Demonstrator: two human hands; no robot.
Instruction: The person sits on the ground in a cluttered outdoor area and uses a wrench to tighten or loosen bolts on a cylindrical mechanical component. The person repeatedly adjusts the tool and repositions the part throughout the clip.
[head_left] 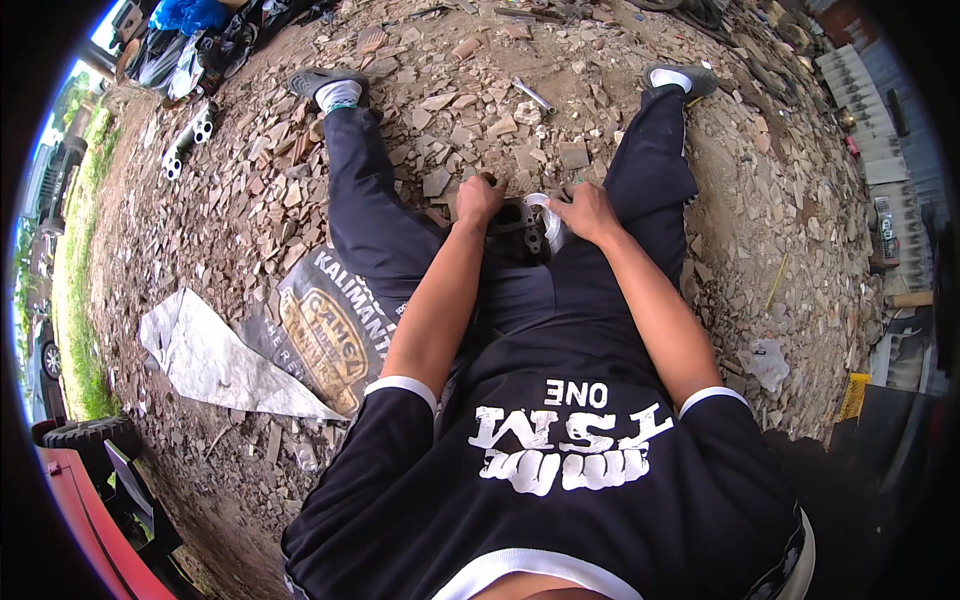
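Note:
Between my thighs, low over my lap, is a grey metal engine part (pixel 531 226) with round openings and a bright silvery curved side. My left hand (pixel 479 199) is closed at its left end, with the fingers curled over the far edge. From the other side my right hand (pixel 588 210) meets the silvery side, thumb and fingers bent together. A small grey bit shows at those fingertips, too small to name. The underside of the part is hidden against my dark trousers.
Broken tile pieces cover the ground (pixel 440 110). A silvery tubular metal part (pixel 188 140) lies at the far left, and a short metal rod (pixel 532 94) lies ahead between my feet. Left of me is a white and grey sack (pixel 225 360). A red vehicle panel (pixel 95 525) stands at the lower left.

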